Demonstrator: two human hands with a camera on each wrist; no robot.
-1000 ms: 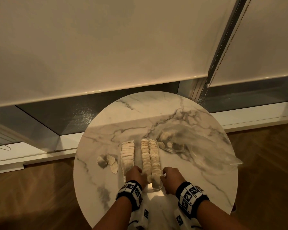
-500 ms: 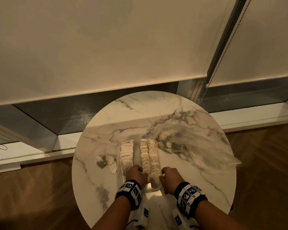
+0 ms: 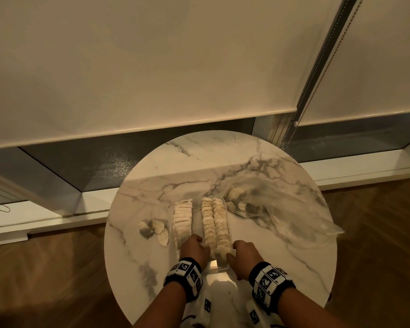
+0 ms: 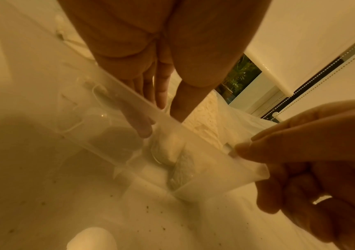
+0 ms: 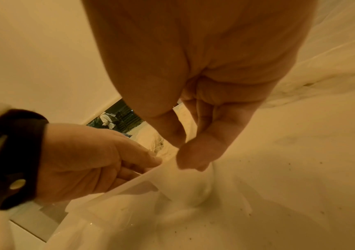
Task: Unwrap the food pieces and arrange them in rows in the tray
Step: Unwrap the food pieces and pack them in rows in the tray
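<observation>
Two hands work at the near end of the clear tray (image 3: 219,268): the left hand (image 3: 194,248) reaches over the tray's near wall with fingers nearly straight, tips down among the food pieces (image 3: 214,223), while the right hand (image 3: 243,255) pinches the tray's near right corner between thumb and curled fingers, steadying it. Inside the tray stand three rows of pieces, two tight together on the right side and one on the left, with a bare lane between them. To do this step well, I would keep the corner pinned and nudge the row ends gently so the slices stay upright. Left of the tray, a few loose pieces (image 3: 153,229) lie on the bench (image 3: 294,268); right of the tray and farther off, the plastic wrap (image 3: 282,209) holds more.
</observation>
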